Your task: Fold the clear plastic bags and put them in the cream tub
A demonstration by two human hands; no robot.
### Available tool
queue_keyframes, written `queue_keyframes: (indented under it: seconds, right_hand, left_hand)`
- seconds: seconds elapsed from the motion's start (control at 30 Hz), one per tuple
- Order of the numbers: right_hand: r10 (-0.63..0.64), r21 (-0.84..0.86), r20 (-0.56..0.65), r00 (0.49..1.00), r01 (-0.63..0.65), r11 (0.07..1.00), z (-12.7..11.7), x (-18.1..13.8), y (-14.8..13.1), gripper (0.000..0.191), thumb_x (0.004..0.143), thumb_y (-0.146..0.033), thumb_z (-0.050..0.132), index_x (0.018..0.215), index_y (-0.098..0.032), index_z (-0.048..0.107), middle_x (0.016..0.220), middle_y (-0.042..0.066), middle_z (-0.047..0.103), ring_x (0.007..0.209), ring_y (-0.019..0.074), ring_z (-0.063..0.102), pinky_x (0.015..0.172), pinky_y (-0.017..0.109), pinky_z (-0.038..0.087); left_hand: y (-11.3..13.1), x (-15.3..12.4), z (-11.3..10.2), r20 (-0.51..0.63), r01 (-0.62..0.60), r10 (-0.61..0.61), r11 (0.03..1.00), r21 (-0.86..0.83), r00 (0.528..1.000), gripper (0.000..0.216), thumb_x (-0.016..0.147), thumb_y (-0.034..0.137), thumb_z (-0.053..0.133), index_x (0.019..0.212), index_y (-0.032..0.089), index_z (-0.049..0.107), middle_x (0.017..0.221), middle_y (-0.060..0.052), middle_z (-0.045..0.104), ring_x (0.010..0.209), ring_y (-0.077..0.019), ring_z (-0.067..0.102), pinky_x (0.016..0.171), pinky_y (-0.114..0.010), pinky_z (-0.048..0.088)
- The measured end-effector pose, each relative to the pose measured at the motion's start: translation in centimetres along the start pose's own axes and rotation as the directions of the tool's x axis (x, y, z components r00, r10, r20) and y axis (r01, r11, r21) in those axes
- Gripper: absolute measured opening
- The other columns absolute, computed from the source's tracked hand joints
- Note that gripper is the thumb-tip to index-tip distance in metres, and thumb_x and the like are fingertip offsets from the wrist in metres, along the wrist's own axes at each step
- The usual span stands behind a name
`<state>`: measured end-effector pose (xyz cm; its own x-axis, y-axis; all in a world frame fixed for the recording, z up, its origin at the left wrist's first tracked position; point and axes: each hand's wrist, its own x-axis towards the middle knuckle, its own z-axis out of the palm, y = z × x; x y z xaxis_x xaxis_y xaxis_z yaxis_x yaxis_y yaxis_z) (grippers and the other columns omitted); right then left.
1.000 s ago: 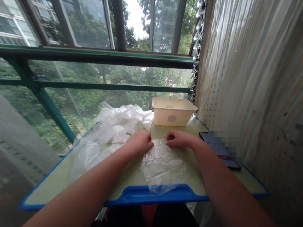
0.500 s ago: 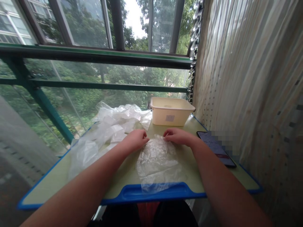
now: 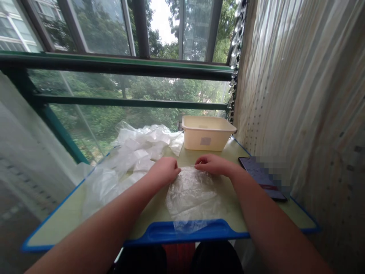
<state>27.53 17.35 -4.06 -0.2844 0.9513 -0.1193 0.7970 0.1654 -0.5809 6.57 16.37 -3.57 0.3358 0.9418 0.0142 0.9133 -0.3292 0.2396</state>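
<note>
Your left hand (image 3: 167, 167) had its thumb and fingers drawn together at the far left corner of the crinkled, clear plastic bag (image 3: 191, 198), and your right hand (image 3: 213, 164) pinched the same far edge nearer its right end. Holding it at two points probably kept the limp film spread, since one grip would have let it bunch. The film was too transparent to show how much of it each hand had caught.

The bag lay in front of you on the pale green, blue-rimmed tabletop (image 3: 54, 232), its near end lapping over the blue moulded front groove (image 3: 222, 226); that put it squarely between your forearms. The loose heap of whitish, translucent plastic film (image 3: 137, 148) sat to the left, presumably within easy reach. The cream, rectangular plastic tub (image 3: 192, 141) stood upright beyond your hands, and the dark, flat phone (image 3: 258, 179) lay beside your right forearm, out of the film's way.
</note>
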Motion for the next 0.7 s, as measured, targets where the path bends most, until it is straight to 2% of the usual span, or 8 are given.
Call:
queue_keyframes:
  seconds: [0.17,0.33,0.57,0.7]
  right_hand:
    - [0.017,0.012,-0.002,1.000,-0.017,1.000,0.0,0.3,0.2,0.022,0.071,-0.032,0.057,0.085,-0.018,0.067,0.080,0.003,0.068,0.070,0.0159,0.059,0.059,0.023,0.042]
    - [0.033,0.062,-0.033,0.999,-0.031,0.998,0.1,0.4,0.5,0.019,0.069,-0.029,0.057,0.081,-0.018,0.067,0.079,0.002,0.067,0.068,0.0145,0.057,0.056,0.022,0.041]
    - [-0.016,0.218,-0.079,0.997,0.033,0.975,0.0,0.4,0.7,0.016,0.071,-0.027,0.055,0.081,-0.016,0.061,0.066,0.001,0.062,0.057,0.0113,0.053,0.051,0.021,0.039]
    - [-0.036,0.279,-0.169,0.985,0.083,0.957,-0.2,0.4,0.2,0.014,0.071,-0.026,0.056,0.080,-0.015,0.059,0.067,0.001,0.060,0.060,0.0113,0.055,0.054,0.021,0.041]
  left_hand:
    - [-0.2,-0.1,0.0,0.009,0.030,-0.030,0.999,-0.017,1.000,0.016,0.069,0.032,0.055,0.069,0.019,0.066,0.073,-0.007,0.066,0.068,-0.0210,0.059,0.058,-0.028,0.040]
    - [-0.5,0.2,-0.3,0.051,0.060,-0.055,0.991,-0.118,0.997,0.013,0.068,0.026,0.056,0.070,0.018,0.066,0.072,-0.006,0.067,0.062,-0.0189,0.060,0.058,-0.027,0.043]
    - [-1.9,1.6,0.3,0.091,0.099,-0.070,0.920,-0.378,0.993,0.036,0.068,0.033,0.058,0.098,0.013,0.060,0.092,-0.008,0.066,0.054,-0.0142,0.060,0.047,-0.024,0.046]
    - [-2.6,2.1,0.5,0.068,0.068,-0.040,0.871,-0.486,0.997,0.034,0.068,0.034,0.057,0.094,0.012,0.061,0.088,-0.008,0.066,0.056,-0.0144,0.060,0.044,-0.022,0.046]
